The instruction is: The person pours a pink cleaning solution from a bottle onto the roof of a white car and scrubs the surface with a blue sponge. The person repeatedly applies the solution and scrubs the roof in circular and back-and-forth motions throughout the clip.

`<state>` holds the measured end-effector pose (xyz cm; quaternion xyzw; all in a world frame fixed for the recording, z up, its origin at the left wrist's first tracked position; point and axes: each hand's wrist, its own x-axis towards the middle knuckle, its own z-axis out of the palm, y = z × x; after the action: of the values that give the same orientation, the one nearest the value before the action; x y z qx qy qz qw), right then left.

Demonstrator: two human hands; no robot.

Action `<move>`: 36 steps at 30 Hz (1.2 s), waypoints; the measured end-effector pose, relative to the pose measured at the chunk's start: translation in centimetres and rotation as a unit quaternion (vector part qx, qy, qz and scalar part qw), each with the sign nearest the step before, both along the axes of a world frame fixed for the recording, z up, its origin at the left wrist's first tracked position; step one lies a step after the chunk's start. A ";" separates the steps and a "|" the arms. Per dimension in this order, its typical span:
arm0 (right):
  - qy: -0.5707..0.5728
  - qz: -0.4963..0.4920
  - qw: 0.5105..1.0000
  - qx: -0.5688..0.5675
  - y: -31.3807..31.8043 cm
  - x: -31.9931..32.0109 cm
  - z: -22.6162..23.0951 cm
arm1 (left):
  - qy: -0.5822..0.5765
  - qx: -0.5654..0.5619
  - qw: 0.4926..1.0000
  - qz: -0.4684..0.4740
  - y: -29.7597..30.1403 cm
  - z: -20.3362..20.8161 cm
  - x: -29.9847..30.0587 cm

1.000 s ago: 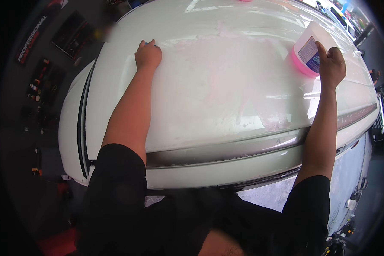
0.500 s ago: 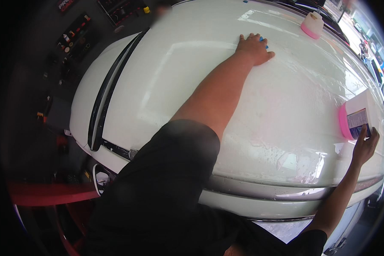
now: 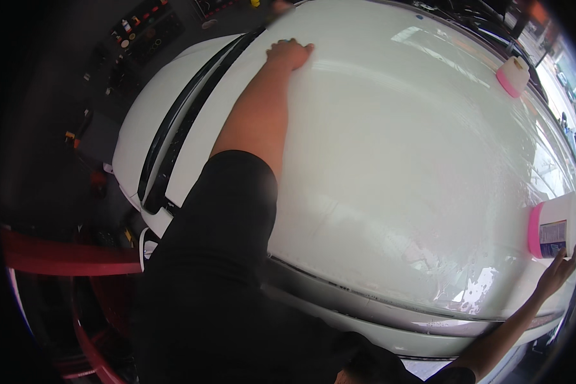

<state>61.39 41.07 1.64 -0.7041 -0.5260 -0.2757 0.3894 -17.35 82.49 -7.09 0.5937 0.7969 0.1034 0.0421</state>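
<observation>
My left hand (image 3: pixel 289 54) lies on a large white car panel (image 3: pixel 377 153), near its far left edge. Its fingers are bent down over a small blue piece, which is almost wholly hidden beneath them now. At the far right, my right hand (image 3: pixel 558 272) is at the side of a white jug (image 3: pixel 560 214) with pink liquid at its base and a dark label. The thumb is against the label side, while the other fingers are partly hidden by the jug. A smaller white bottle (image 3: pixel 513 73) with pink liquid stands further back on the panel.
A black trim strip (image 3: pixel 192 105) runs along a gap at the panel's left. Wet streaks and droplets cover its right side. A silver-grey rail (image 3: pixel 377 307) edges the near side. Below left is a red beam (image 3: pixel 70 256); tools and bottles hang on a dark wall (image 3: pixel 144 29).
My left hand has slid left across the panel, from near the smaller bottle to the far left edge. The view has shifted; my right hand stays at the jug.
</observation>
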 end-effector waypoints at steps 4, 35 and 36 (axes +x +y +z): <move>-0.009 -0.062 0.998 0.005 -0.5 0.3 -0.6 | 0.004 0.047 0.916 -0.397 -4.0 2.0 17.0; 0.138 -0.135 0.914 -0.357 -19.9 20.8 -7.6 | -0.068 0.065 0.919 -0.383 -3.5 1.6 25.6; 0.172 -0.113 0.943 -0.261 -22.7 20.8 -9.0 | -0.060 0.062 0.935 -0.345 -1.8 1.7 21.9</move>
<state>82.16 18.34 -7.40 -0.8727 -0.4214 -0.0454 0.2424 4.60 80.72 -5.37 0.8261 0.5311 0.1675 0.0861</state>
